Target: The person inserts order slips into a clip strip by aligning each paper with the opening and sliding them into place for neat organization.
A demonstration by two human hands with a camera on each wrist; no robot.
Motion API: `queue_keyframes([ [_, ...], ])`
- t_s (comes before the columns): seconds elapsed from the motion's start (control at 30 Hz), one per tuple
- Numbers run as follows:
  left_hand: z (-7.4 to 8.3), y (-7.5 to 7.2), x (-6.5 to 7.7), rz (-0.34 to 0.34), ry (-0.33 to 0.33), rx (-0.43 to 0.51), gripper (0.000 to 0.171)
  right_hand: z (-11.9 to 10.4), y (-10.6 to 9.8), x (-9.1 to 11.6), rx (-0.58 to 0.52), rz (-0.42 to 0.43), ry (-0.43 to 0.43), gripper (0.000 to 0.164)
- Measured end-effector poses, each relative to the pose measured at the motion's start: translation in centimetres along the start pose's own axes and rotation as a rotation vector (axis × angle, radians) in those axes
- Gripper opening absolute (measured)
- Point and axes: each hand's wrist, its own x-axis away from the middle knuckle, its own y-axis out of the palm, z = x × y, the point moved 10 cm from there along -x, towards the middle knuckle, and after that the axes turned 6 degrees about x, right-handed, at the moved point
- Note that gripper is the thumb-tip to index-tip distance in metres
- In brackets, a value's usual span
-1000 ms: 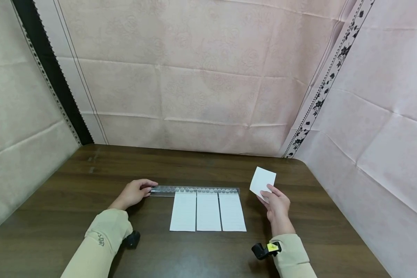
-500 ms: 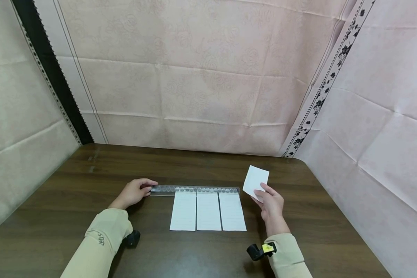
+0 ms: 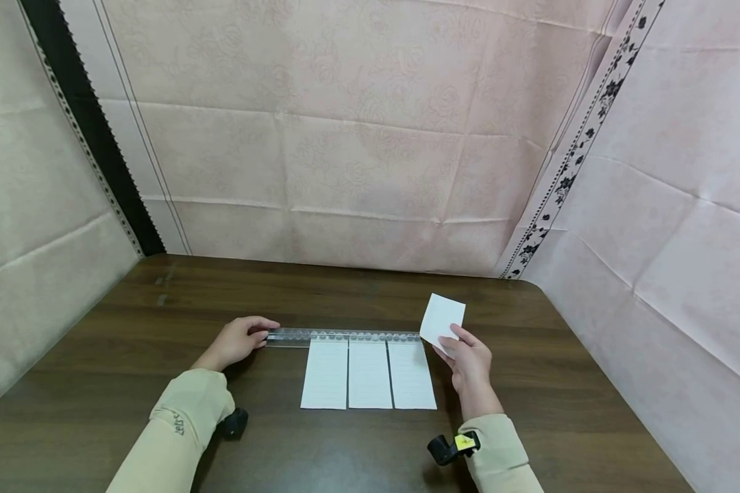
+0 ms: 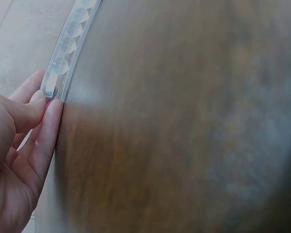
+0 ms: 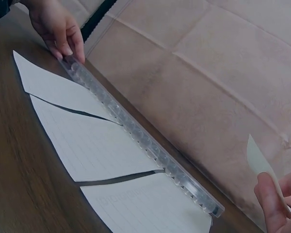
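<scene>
My left hand (image 3: 240,340) pinches the left end of a long clear plastic strip (image 3: 291,335) with a row of round shapes along it. In the left wrist view the thumb and fingers close on the strip's end (image 4: 63,58). Three white lined sheets of paper (image 3: 370,376) lie side by side, their top edges along the strip. Thin dark gaps part the sheets. My right hand (image 3: 471,363) holds a small white piece of paper (image 3: 442,318) between thumb and fingers, raised near the strip's right end. The right wrist view shows that paper (image 5: 258,156) nearly edge-on.
Everything lies on a dark brown wooden table (image 3: 358,452). Pale patterned cloth (image 3: 345,150) hangs behind and at both sides. Black wrist cameras sit on both cuffs, the right one (image 3: 450,448) with a yellow label.
My right hand has moved left with the small paper, which now overlaps the strip's right end in the head view. The left hand, strip and three sheets stay where they were.
</scene>
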Motion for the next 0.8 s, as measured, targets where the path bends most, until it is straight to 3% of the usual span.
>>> queue_keyframes([
  [0.8,-0.1,0.0,0.0,0.006,0.0,-0.011,0.026,0.3,1.7,1.0,0.042,-0.019,0.002,0.049],
])
